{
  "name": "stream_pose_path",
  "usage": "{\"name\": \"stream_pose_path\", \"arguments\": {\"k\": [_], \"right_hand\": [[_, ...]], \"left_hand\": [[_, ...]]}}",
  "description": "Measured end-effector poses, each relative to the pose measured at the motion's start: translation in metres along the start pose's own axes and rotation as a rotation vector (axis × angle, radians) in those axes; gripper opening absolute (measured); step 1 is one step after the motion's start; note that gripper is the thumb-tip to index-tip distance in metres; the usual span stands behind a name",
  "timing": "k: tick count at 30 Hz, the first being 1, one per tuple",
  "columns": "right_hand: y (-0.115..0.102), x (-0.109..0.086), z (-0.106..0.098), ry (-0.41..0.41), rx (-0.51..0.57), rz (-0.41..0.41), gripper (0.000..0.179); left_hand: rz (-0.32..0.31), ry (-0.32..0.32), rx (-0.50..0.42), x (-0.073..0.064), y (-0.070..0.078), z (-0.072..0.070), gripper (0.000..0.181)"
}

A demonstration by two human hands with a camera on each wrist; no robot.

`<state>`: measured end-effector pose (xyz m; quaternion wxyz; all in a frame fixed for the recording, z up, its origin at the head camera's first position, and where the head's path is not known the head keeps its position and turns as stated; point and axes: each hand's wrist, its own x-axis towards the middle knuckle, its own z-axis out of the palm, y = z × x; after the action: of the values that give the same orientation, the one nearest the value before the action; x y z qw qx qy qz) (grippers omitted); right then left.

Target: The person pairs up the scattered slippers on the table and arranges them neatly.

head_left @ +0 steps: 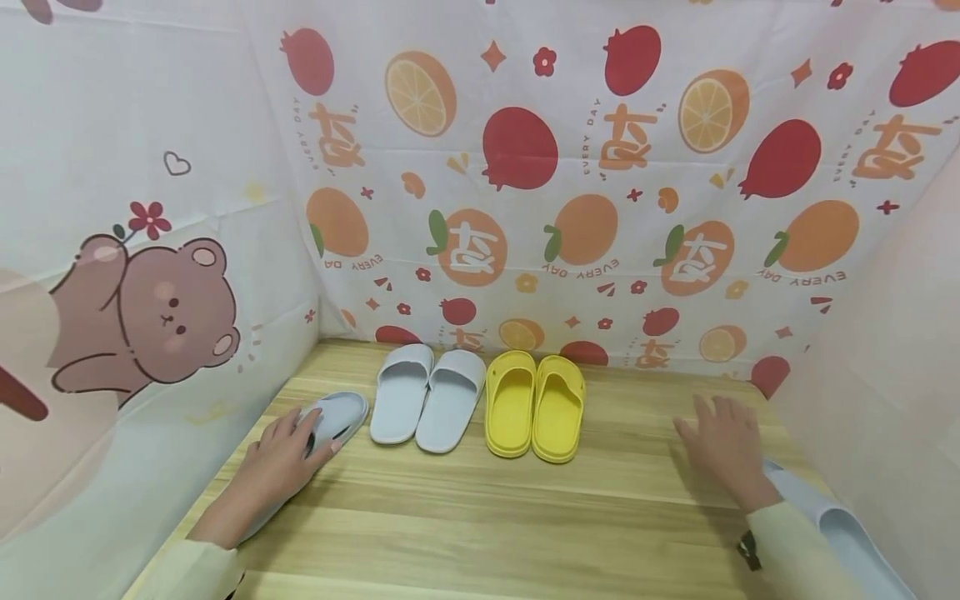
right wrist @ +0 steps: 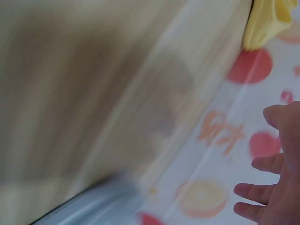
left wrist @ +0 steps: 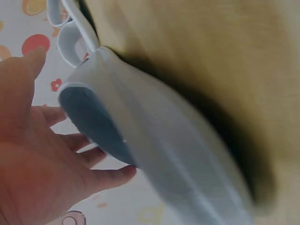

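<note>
On the left of the wooden table, my left hand point(head_left: 277, 462) hovers over a pale blue-grey slipper point(head_left: 343, 408) and partly covers it. In the left wrist view, its extended fingers reach the opening under the strap of that slipper point(left wrist: 154, 126), one fingertip right at the rim. Fingers spread, my right hand point(head_left: 723, 446) is over the right part of the table and holds nothing. Close beside its wrist, another pale blue-grey slipper point(head_left: 802, 496) lies at the right edge, partly hidden by the sleeve; its blurred end point(right wrist: 105, 204) shows in the right wrist view.
Along the back stand a pale grey slipper pair point(head_left: 397, 408) and a yellow slipper pair point(head_left: 512, 417), side by side. Behind them hangs a fruit-print cloth point(head_left: 585, 292). A bear-print cloth point(head_left: 247, 208) closes the left side, and a pale cloth point(head_left: 885, 358) the right.
</note>
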<state>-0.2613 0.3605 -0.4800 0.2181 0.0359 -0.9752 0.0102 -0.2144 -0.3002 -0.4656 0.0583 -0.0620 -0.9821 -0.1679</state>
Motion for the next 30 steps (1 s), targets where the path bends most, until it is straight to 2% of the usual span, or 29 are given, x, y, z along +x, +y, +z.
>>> {"name": "stream_pose_path", "arguments": {"k": [5,8,12,16,21,27,30], "right_hand": [[0.044,-0.031,-0.008,-0.041,-0.011,0.059,0.073],[0.067,-0.046,-0.011,-0.062,-0.003,0.087,0.077],[0.093,-0.061,-0.013,-0.084,0.029,0.124,0.080],[0.114,-0.076,-0.013,-0.121,0.037,0.131,0.083],[0.126,-0.093,-0.015,-0.188,0.051,0.119,0.080],[0.127,-0.106,-0.021,-0.301,0.137,0.208,0.088],[0.127,-0.109,-0.025,-0.334,0.150,0.214,0.086]], "left_hand": [[-0.005,-0.031,-0.008,-0.004,-0.002,0.006,0.079],[-0.021,-0.025,-0.004,-0.003,-0.004,0.008,0.076],[-0.043,-0.013,0.006,-0.003,-0.009,0.007,0.073],[-0.034,-0.016,-0.004,-0.002,-0.014,0.008,0.071],[-0.025,-0.005,-0.012,-0.002,-0.016,0.007,0.072],[-0.022,-0.005,-0.027,-0.001,-0.016,0.005,0.068],[-0.013,0.015,-0.031,0.001,-0.017,0.005,0.062]]}}
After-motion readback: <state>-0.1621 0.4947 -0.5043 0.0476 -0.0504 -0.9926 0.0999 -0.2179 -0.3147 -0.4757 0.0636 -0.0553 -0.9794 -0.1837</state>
